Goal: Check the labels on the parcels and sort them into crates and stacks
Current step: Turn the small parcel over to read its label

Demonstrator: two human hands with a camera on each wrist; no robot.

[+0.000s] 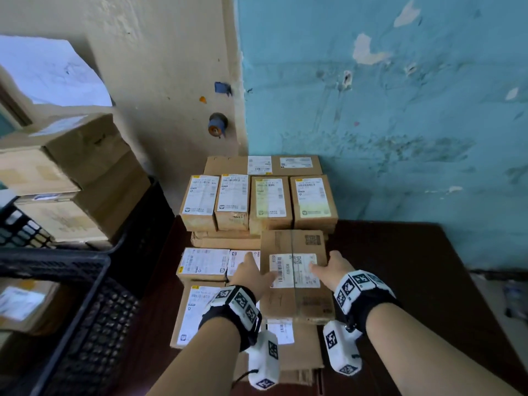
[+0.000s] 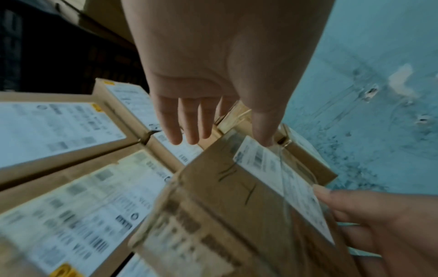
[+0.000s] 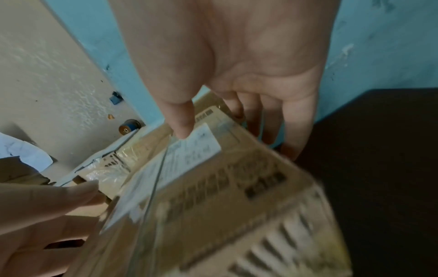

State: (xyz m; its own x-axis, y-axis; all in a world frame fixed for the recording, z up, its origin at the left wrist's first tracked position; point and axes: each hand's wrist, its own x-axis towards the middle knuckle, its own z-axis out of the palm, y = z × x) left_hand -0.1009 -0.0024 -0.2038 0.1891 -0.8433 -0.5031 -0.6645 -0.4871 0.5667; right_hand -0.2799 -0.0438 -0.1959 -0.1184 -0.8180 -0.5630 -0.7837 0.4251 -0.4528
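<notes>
Brown cardboard, taped down its middle and bearing a white label, makes up the parcel (image 1: pixel 295 277) held between both hands above the stacked parcels (image 1: pixel 258 201) on the dark table (image 1: pixel 405 267). The left hand (image 1: pixel 251 274) has its thumb on the parcel's top near the label's left end, and its fingers run straight down the left side edge; in the left wrist view those fingers (image 2: pixel 187 120) are spread and uncurled. The right hand (image 1: pixel 333 270) mirrors it: thumb on the label's right end, fingers (image 3: pixel 296 120) straight down the right side edge, none wrapped under. The parcel's near edge overhangs a flat brown box (image 1: pixel 303 347) lying below it, and its far edge sits just before the row of four labelled boxes.

To the parcel's left, labelled boxes (image 1: pixel 204 264) lie close together, edge to edge. To its right the table is bare dark wood as far as the blue wall (image 1: pixel 400 110). Behind the stack a longer box (image 1: pixel 263 165) stands against the wall corner, where cream paint meets blue. At far left a black plastic crate (image 1: pixel 85 310) stands just beside the table's left edge, with large cartons (image 1: pixel 71 167) piled behind it.
</notes>
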